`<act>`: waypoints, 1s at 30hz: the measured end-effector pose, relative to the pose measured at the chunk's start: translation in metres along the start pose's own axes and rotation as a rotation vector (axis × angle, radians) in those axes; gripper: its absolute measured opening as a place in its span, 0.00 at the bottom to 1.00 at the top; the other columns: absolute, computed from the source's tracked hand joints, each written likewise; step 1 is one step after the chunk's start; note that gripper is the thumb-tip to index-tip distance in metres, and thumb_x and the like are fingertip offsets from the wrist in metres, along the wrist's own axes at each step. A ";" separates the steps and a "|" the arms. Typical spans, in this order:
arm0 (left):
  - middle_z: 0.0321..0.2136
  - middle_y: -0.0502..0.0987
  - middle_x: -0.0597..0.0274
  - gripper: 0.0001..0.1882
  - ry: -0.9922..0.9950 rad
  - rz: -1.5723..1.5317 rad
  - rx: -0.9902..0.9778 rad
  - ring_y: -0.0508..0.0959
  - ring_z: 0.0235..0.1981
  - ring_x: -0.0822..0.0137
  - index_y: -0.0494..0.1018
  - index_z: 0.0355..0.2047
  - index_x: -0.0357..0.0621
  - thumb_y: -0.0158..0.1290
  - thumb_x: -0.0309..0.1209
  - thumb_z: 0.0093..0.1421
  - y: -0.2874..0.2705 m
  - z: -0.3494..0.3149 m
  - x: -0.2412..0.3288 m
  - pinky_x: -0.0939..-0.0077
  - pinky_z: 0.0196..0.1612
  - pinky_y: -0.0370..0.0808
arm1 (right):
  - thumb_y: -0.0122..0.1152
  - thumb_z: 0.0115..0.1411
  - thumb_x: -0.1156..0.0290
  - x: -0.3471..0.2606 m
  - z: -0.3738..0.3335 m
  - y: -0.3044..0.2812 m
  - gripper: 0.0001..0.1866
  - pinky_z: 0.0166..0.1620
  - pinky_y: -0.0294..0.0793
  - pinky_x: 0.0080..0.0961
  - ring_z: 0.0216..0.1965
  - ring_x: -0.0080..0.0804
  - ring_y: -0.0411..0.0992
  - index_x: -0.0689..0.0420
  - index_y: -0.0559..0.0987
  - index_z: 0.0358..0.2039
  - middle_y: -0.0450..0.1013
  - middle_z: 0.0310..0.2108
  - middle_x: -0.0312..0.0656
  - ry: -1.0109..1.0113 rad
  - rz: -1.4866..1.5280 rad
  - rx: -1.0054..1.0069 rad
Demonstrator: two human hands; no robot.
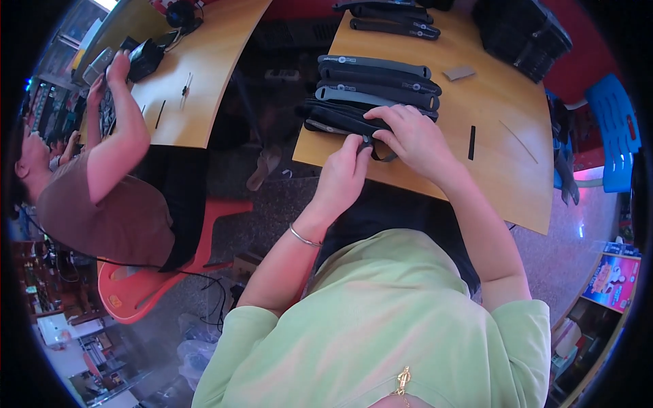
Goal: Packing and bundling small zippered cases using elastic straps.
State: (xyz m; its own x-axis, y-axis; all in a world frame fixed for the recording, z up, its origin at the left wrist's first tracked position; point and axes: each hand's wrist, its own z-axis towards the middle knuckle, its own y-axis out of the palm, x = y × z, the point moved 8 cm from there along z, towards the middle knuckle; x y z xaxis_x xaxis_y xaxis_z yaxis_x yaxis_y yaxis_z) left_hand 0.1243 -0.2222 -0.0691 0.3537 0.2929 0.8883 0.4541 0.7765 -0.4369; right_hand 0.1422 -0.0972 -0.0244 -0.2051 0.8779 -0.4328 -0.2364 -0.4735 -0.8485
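Both my hands work at the near left edge of the wooden table. The fingers of my left hand (341,173) are closed in a pinch on the end of a thin black strap (388,157). That strap curves in a small loop below my right hand (416,141). My right thumb and fingers grip a flat, black fabric band (340,112), partly hidden under them. Just beyond it lie several long flat bands with rounded ends, including a grey band (371,66) and a blue-grey band (340,93). Pale printed marks show on them.
More dark bands (394,28) lie farther back, near a stacked black crate (524,37). A black strip (472,143), a thin stick (518,141) and a cardboard piece (459,73) rest on the right. Another person (109,197) works at the left table (224,61).
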 end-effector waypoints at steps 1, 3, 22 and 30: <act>0.25 0.74 0.49 0.09 -0.002 0.035 -0.010 0.76 0.29 0.49 0.67 0.37 0.35 0.47 0.31 0.65 -0.001 -0.001 -0.002 0.67 0.33 0.71 | 0.58 0.59 0.61 -0.001 -0.001 0.000 0.15 0.46 0.71 0.34 0.46 0.37 0.70 0.45 0.74 0.46 0.72 0.38 0.38 -0.005 -0.024 0.020; 0.25 0.74 0.48 0.09 -0.003 0.072 -0.024 0.77 0.29 0.47 0.67 0.37 0.35 0.45 0.31 0.66 -0.006 -0.002 -0.002 0.65 0.33 0.71 | 0.59 0.58 0.60 -0.001 -0.003 -0.001 0.15 0.45 0.71 0.34 0.45 0.36 0.70 0.44 0.74 0.46 0.72 0.37 0.37 -0.007 -0.047 0.042; 0.17 0.75 0.51 0.09 0.154 0.604 -0.015 0.77 0.20 0.51 0.67 0.30 0.39 0.47 0.32 0.64 0.014 -0.022 0.016 0.60 0.22 0.73 | 0.68 0.47 0.51 -0.024 0.005 -0.002 0.22 0.41 0.70 0.30 0.38 0.34 0.71 0.48 0.74 0.39 0.71 0.32 0.37 -0.007 -0.246 0.060; 0.17 0.74 0.54 0.05 0.187 0.666 -0.003 0.77 0.20 0.54 0.67 0.29 0.41 0.49 0.28 0.60 0.010 -0.029 0.022 0.63 0.22 0.74 | 0.67 0.47 0.51 -0.023 0.002 0.003 0.21 0.35 0.73 0.31 0.36 0.35 0.71 0.52 0.76 0.35 0.70 0.31 0.39 0.014 -0.249 0.150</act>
State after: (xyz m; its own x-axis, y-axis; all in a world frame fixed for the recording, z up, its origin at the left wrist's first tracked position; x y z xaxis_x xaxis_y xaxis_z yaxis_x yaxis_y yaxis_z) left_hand 0.1603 -0.2234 -0.0579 0.6927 0.6055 0.3919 0.0936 0.4632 -0.8813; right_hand 0.1437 -0.1188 -0.0168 -0.1106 0.9687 -0.2222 -0.4162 -0.2481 -0.8748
